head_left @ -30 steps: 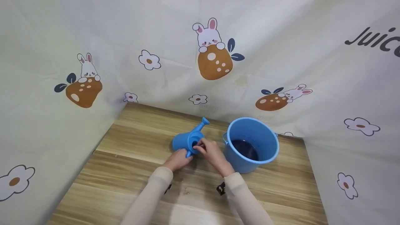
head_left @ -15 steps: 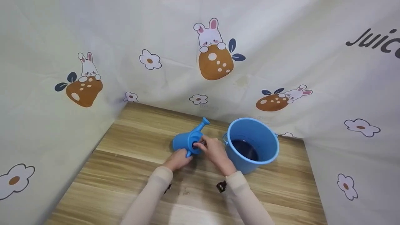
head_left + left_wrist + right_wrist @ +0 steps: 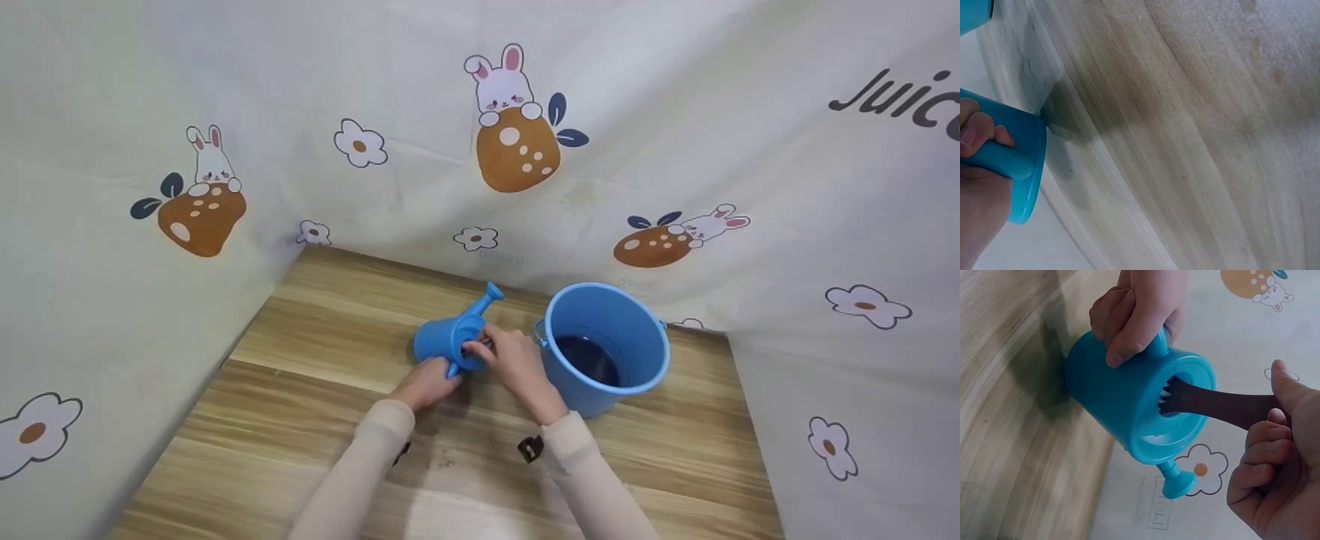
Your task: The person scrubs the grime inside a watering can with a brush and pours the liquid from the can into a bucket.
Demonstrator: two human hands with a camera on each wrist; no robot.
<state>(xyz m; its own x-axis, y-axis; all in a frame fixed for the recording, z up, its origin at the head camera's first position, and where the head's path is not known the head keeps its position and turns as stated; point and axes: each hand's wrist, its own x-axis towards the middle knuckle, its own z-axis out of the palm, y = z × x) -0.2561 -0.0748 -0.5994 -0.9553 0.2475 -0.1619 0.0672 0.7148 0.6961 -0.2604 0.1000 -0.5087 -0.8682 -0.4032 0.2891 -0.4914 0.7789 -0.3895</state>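
A blue toy watering can (image 3: 435,340) is held tilted close over the wooden surface, its sprinkler spout towards the back wall. My left hand (image 3: 427,381) grips the can's handle, its fingers curled round it in the left wrist view. In my right hand (image 3: 1275,467) is the dark brown handle of a brush (image 3: 1221,405), pinched by thumb and fingers. The brush's head enters the can's round opening, where pale bristles (image 3: 1165,392) show at the edge; the rest of the head is hidden inside. In the head view, my right hand (image 3: 517,366) covers most of the brush.
Just right of my right hand stands a blue bucket (image 3: 559,375) with dark liquid at its bottom. Wet marks (image 3: 448,459) lie on the wooden surface (image 3: 300,427) between my forearms. A cream sheet (image 3: 405,202) printed with rabbits and flowers encloses the back and sides.
My right hand has shifted slightly and turned at the can's opening, moving the brush within it. The left hand and the can have stayed almost still; the bucket has not moved.
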